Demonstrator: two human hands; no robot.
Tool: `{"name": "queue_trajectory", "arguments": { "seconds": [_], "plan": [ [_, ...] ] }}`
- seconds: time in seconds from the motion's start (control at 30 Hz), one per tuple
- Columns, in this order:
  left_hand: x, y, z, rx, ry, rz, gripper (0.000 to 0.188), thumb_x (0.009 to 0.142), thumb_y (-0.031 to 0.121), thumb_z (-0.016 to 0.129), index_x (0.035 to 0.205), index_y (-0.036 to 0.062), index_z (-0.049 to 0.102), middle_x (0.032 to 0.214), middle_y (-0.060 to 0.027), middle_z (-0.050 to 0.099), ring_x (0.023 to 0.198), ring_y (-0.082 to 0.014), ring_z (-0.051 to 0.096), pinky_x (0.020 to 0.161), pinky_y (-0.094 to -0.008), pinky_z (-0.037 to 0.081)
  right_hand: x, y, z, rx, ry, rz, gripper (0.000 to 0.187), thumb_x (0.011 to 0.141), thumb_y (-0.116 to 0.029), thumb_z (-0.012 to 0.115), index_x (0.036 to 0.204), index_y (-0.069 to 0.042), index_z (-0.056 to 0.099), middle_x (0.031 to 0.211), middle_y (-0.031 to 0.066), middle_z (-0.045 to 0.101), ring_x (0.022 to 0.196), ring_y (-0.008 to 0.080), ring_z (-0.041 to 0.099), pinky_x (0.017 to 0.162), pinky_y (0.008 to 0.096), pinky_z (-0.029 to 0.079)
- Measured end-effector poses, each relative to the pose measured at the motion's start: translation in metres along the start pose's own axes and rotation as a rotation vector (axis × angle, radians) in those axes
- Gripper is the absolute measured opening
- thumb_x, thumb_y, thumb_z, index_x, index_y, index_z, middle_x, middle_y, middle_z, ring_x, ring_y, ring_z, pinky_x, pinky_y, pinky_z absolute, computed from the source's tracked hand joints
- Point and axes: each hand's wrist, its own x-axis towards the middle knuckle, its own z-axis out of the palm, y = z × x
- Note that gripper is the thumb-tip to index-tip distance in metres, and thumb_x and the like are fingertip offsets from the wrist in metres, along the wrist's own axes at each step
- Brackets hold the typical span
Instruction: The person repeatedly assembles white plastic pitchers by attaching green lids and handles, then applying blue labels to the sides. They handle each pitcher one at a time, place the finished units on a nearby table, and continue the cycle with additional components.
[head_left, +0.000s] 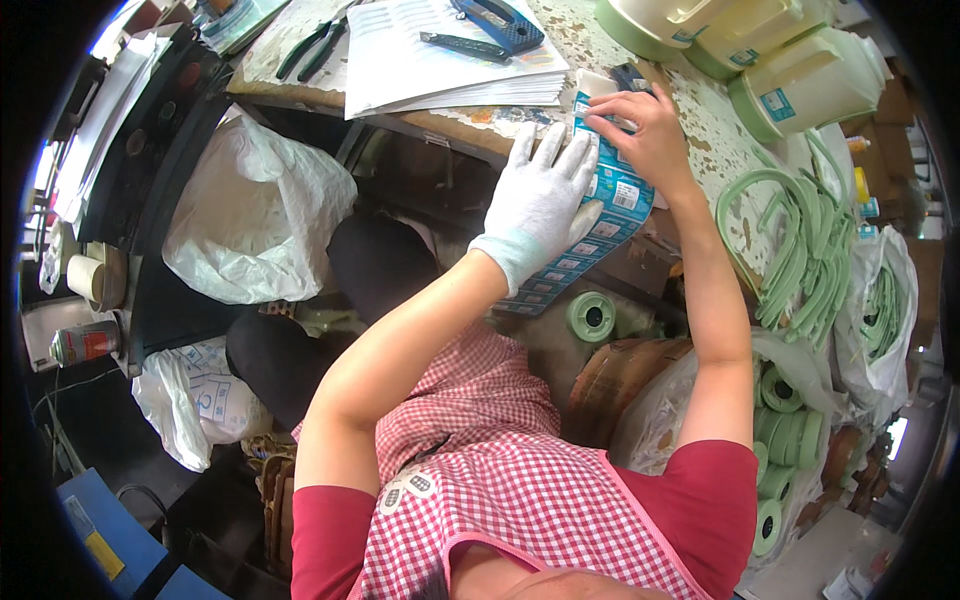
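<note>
A long sheet of blue stickers hangs over the front edge of the worktable and runs down toward my lap. My left hand, in a white knit glove, lies on the sheet with its fingers stretched out. At the sheet's upper end, my bare right hand bends its thumb and fingertips together at a sticker. Whatever small piece sits between those fingertips is partly hidden. Beside them on the table is a small dark object, mostly covered by the right hand.
A stack of papers bears a black utility knife and a blue-handled tool. Black pliers lie left of it. Cream-and-green jugs stand at the right, above green curved strips. A white sack hangs at the left.
</note>
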Motion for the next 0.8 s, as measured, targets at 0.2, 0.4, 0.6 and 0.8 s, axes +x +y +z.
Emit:
{"name": "queue_trajectory", "arguments": {
  "seconds": [0.2, 0.4, 0.6, 0.8],
  "plan": [
    [-0.008, 0.002, -0.011, -0.031, -0.03, 0.006, 0.061, 0.098, 0.043, 0.062, 0.144, 0.0027, 0.059, 0.149, -0.0145, 0.057, 0.144, -0.0347, 0.046, 0.125, -0.0555, 0.025, 0.031, 0.001, -0.032, 0.341, 0.246, 0.39, 0.025, 0.096, -0.026, 0.077, 0.109, -0.004, 0.081, 0.101, 0.0064, 0.081, 0.09, 0.0136, 0.071, 0.082, 0.0278, 0.054],
    [-0.03, -0.004, -0.062, -0.418, 0.087, -0.018, 0.045, 0.105, 0.031, 0.058, 0.133, -0.003, 0.063, 0.131, -0.0178, 0.067, 0.122, -0.0271, 0.064, 0.111, -0.0449, 0.045, 0.015, -0.103, -0.056, -0.104, 0.702, -0.03, 0.023, 0.089, -0.024, 0.082, 0.108, -0.012, 0.081, 0.114, 0.0033, 0.078, 0.107, 0.0225, 0.069, 0.111, 0.0448, 0.042],
    [-0.159, -0.025, -0.146, -1.039, 0.401, -0.637, 0.039, 0.112, 0.027, 0.052, 0.136, -0.0008, 0.064, 0.121, -0.0126, 0.074, 0.109, -0.0192, 0.069, 0.102, -0.0333, 0.052, -0.016, -0.257, 0.002, 0.312, 0.174, -0.415, 0.037, 0.079, -0.031, 0.09, 0.11, -0.015, 0.076, 0.141, 0.0051, 0.067, 0.136, 0.0288, 0.054, 0.125, 0.0543, 0.024],
    [-0.284, -0.005, -0.182, -1.141, 0.786, -0.977, 0.029, 0.109, 0.02, 0.062, 0.125, -0.0011, 0.073, 0.112, -0.0024, 0.076, 0.1, -0.0064, 0.066, 0.09, -0.024, 0.053, 0.001, -0.361, 0.075, 1.437, -0.578, 0.117, 0.03, 0.09, -0.017, 0.085, 0.112, -0.003, 0.069, 0.145, 0.0119, 0.057, 0.132, 0.0201, 0.055, 0.111, 0.0383, 0.042]
  ]
}}
